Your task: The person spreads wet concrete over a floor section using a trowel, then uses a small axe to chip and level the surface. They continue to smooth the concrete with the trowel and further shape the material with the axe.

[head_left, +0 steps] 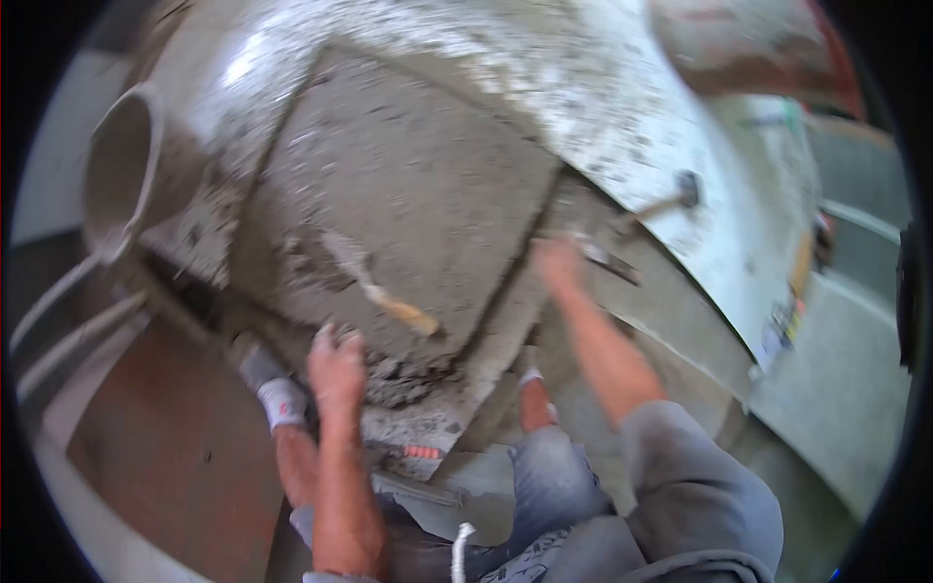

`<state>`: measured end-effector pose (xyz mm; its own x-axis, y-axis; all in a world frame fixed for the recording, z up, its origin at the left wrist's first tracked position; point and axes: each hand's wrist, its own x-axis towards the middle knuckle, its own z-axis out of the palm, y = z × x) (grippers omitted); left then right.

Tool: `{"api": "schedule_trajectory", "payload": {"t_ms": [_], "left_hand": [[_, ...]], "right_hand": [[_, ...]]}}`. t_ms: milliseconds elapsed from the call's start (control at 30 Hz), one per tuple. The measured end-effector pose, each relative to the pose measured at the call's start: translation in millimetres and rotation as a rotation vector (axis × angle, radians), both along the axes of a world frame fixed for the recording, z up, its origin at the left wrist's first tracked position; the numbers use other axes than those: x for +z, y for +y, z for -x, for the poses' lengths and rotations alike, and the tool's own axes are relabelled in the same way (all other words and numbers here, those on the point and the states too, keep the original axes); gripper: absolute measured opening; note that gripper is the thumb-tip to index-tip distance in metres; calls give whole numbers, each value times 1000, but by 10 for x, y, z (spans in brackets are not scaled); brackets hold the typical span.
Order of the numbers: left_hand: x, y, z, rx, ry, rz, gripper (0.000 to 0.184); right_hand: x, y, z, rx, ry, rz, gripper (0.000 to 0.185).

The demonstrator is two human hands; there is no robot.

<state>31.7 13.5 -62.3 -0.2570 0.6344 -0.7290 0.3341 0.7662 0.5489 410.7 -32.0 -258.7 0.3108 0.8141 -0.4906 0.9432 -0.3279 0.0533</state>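
A square slab [428, 165] coated with wet grey mortar lies in front of me. On it rests a trowel with a wooden handle [410, 315], its blade smeared with mortar. My left hand [337, 367] hovers by the slab's near left edge, fingers loosely bent and apart, nothing seen in them. Beside it sits a lump of loose mortar [398, 381]. At the slab's right edge is my right hand [558, 262], smeared by motion. A flat tool with a dark end [612, 263] appears just right of that hand; whether the fingers touch it cannot be made out.
A mortar-coated bucket [175, 180] lies tipped at the left. To the right is a hammer [671, 199] on a pale sheet [714, 253]. A tool with an orange grip [421, 452] lies near my feet. A stained bag [753, 44] stands at the top right.
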Motion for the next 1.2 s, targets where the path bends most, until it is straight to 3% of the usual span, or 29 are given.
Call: {"api": "schedule_trajectory", "payload": {"t_ms": [33, 67, 133, 200, 267, 400, 500, 600, 633, 700, 767, 833, 900, 1067, 1133, 1200], "left_hand": [[-66, -30, 22, -212, 185, -70, 54], [-80, -84, -39, -239, 249, -71, 55], [-92, -93, -166, -270, 244, 88, 57], [-81, -123, -320, -271, 245, 170, 58], [-96, -224, -447, -512, 268, 89, 57], [0, -182, -599, -550, 177, 148, 55], [43, -232, -588, -596, 138, -87, 50], [105, -160, -474, -569, 134, -141, 48], [156, -73, -427, -554, 128, -157, 48], [307, 74, -320, -493, 92, -151, 46], [495, 224, -211, -446, 81, -185, 46], [585, 318, -73, -402, 129, -291, 43], [668, 406, 54, -390, 143, -317, 42], [801, 393, 346, -478, 258, -348, 39], [893, 420, 448, -515, 256, -305, 39], [955, 474, 519, -583, 194, -213, 38]], "right_hand": [[171, -77, -216, -670, 144, -297, 33], [351, -105, -440, -417, 10, -182, 38], [-98, -422, -1094, -141, -174, 66, 50], [-175, -421, -1129, -120, -145, 114, 56], [112, -227, -940, -72, -230, 199, 52], [297, -151, -965, -19, -141, 223, 56], [536, -271, -918, -182, -8, 55, 62], [747, -294, -783, -286, 280, -96, 45], [911, -248, -549, -336, 403, -218, 29], [1320, 103, 18, -441, 740, -154, 22], [1845, 679, 899, -701, 1104, -122, 38], [1732, 1035, 1498, -549, 1035, -82, 37], [1144, 1298, 1890, -307, 896, -170, 33], [1355, 2110, 2867, -598, 984, -117, 42], [730, 2176, 3045, -473, 884, -168, 44], [560, 2274, 3133, -335, 786, -235, 46]]}}
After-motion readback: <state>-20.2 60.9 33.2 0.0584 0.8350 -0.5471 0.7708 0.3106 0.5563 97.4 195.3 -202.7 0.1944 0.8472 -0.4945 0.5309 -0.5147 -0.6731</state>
